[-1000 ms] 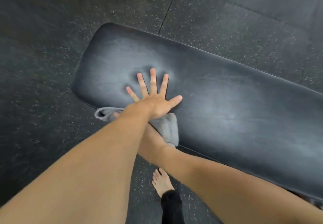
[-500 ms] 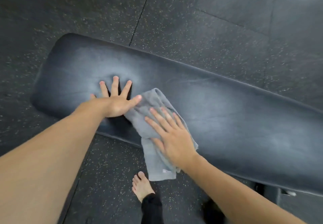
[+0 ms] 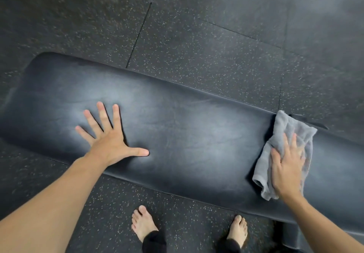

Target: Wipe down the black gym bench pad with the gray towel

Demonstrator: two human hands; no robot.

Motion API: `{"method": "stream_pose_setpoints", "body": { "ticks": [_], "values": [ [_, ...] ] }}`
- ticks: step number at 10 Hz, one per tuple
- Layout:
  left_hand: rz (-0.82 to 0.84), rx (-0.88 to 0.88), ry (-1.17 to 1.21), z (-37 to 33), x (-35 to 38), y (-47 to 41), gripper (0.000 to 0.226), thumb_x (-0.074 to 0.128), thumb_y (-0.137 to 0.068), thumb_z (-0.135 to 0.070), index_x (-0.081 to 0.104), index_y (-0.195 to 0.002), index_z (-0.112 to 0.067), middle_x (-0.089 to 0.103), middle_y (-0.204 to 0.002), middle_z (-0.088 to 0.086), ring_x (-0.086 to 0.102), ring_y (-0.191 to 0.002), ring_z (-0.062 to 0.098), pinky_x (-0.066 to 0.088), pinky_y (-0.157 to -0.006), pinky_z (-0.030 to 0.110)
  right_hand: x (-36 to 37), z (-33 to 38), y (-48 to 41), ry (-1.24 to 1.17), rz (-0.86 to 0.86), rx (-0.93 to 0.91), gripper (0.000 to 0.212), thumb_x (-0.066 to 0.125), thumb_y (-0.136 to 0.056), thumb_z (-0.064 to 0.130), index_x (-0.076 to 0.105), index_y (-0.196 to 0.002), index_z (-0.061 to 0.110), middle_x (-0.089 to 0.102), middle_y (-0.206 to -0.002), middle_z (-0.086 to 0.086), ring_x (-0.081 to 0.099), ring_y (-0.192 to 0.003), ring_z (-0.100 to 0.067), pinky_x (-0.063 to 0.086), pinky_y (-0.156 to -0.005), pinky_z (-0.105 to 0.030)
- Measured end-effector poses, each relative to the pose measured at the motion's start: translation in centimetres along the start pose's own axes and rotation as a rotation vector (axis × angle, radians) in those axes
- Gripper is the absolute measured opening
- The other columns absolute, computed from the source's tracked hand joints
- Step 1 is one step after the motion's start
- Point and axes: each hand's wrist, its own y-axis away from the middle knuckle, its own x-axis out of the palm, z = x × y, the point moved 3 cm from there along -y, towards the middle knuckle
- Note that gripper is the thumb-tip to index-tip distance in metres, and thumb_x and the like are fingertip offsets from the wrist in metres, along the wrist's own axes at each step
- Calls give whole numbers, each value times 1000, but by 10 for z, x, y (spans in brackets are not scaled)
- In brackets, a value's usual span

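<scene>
Two hands flat on the bench pad [image 3: 187, 134]; left hand [image 3: 110, 144] fingers spread; right hand [image 3: 285, 170] fingers together atop the gray towel [image 3: 287, 134]

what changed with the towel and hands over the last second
The right hand came out from under the left arm and swept the gray towel along the bench pad from beside the left hand far to the right, pressing it flat throughout. The left hand stayed spread, palm down on the pad. Nothing was let go.
</scene>
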Motion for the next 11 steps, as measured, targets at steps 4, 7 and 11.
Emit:
{"method": "stream_pose_setpoints", "body": {
  "ticks": [4, 7, 11],
  "values": [
    [-64, 80, 24, 10, 11, -13, 163, 54, -45, -99, -49, -140, -17, -60, -142, 17, -50, -131, 52, -17, -106, 76, 153, 359, 0, 7, 178, -589, 61, 38, -101, 48, 33, -160, 30, 15, -172, -1, 2, -159, -33, -1, -125, -57],
    [-68, 49, 56, 8, 9, -11, 165, 60, -45, -97, -53, -136, -18, -63, -139, 13, -53, -129, 48, -19, -109, 75, 150, 361, 5, 3, 296, -764, 54, 44, -106, 39, 34, -159, 33, 13, -172, 10, 0, -160, -22, -2, -128, -47],
    [-660, 39, 51, -30, -84, 142, 74, 25, -101, -60, 21, -160, -15, 11, -170, 8, 5, -157, 26, 7, -125, 53, -33, 309, 46, 118, 287, -726, 75, 31, -102, 63, 32, -158, 13, 23, -170, -5, 13, -158, -27, 16, -125, -50]
  ]
}}
